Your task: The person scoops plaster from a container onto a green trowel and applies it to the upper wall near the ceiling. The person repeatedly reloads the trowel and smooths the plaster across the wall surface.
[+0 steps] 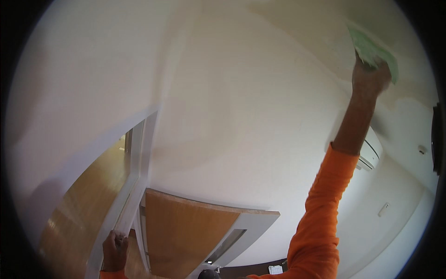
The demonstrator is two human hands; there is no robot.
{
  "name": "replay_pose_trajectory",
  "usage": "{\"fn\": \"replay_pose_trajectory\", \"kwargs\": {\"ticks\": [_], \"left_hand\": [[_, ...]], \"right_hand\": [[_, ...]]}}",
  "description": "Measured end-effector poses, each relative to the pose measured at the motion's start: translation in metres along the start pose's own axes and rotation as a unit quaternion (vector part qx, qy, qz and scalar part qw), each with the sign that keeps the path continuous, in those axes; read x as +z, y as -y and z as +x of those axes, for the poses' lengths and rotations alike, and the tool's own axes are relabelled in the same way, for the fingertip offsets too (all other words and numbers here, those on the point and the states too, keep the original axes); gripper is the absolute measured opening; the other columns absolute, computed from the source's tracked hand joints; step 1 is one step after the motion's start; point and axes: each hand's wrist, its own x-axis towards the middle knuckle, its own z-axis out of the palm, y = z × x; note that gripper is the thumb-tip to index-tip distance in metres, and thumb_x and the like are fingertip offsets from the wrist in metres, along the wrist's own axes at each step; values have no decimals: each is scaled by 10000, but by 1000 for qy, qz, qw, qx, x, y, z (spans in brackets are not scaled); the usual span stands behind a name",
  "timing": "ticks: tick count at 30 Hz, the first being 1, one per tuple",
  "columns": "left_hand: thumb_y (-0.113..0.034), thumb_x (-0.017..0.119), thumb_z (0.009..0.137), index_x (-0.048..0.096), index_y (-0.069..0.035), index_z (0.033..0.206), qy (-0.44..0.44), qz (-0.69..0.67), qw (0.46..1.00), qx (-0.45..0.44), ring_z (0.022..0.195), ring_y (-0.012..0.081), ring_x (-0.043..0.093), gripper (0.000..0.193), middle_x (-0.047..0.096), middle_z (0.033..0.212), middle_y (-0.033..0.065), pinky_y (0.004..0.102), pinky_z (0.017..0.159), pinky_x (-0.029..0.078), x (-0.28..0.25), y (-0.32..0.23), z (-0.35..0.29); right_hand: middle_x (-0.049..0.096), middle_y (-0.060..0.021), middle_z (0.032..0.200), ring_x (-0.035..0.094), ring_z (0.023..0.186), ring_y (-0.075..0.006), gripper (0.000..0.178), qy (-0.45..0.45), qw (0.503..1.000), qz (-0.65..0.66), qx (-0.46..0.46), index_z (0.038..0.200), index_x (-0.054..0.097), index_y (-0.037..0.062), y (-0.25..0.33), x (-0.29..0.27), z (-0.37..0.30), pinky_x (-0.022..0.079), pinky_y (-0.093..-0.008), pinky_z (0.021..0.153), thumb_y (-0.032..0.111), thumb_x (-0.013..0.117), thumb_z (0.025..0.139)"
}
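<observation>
High at the upper right, my right hand (370, 76) is closed on a green plastic spreader (374, 49). The spreader's flat blade lies up against the pale ceiling (311, 23), whose surface is patchy with smoother and duller areas. White smears show on the spreader near my fingers. My right arm, in an orange sleeve, is stretched up and out. Low at the left, my left hand (114, 249) is closed, fingers curled, in front of the white door frame (134, 179). Whether it grips the frame or a small thing cannot be made out.
A wooden door (186, 232) stands ajar below. Through the doorway a wooden floor (93, 200) shows. A white air conditioner (370, 151) hangs on the wall beyond my right forearm, with a small remote holder (384, 209) lower down. A dark object (436, 139) sits at the right rim.
</observation>
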Motion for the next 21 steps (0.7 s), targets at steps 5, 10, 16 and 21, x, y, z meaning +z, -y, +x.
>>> {"fn": "replay_pose_trajectory", "kwargs": {"ticks": [5, 10, 16, 21], "left_hand": [[-135, 642, 862, 601, 11, 933, -32, 1, 999, -20, 669, 197, 599, 167, 629, 747, 115, 328, 661, 491, 3, -3, -12], [-144, 634, 869, 601, 9, 930, -20, 30, 999, -1, 696, 190, 590, 169, 628, 772, 106, 338, 682, 487, 4, 6, -7], [-251, 641, 931, 628, -20, 971, 48, 64, 990, 114, 746, 164, 578, 234, 615, 822, 67, 309, 696, 461, 51, -12, 15], [-227, 659, 943, 590, -13, 1155, 481, -260, 838, -10, 882, 90, 549, 309, 592, 963, 19, 251, 803, 469, 223, -106, -22]], "right_hand": [[676, -179, 956, 661, 891, -317, 227, 14, 988, 116, 100, 965, 651, -36, -36, -89, -96, 521, -398, 837, 71, 748, 790], [674, -141, 1019, 653, 953, -311, 241, -73, 779, 404, 474, 999, 652, -36, -11, -245, -191, 518, -419, 897, -18, 737, 774], [612, -135, 1163, 585, 1108, -253, 321, -60, 717, 230, 656, 1164, 563, -19, -12, -388, -270, 501, -437, 935, 162, 554, 899], [631, -65, 986, 597, 1021, -179, 154, -147, 546, 322, 759, 1016, 588, 37, 26, -425, -323, 473, -384, 918, 122, 569, 888]]}}
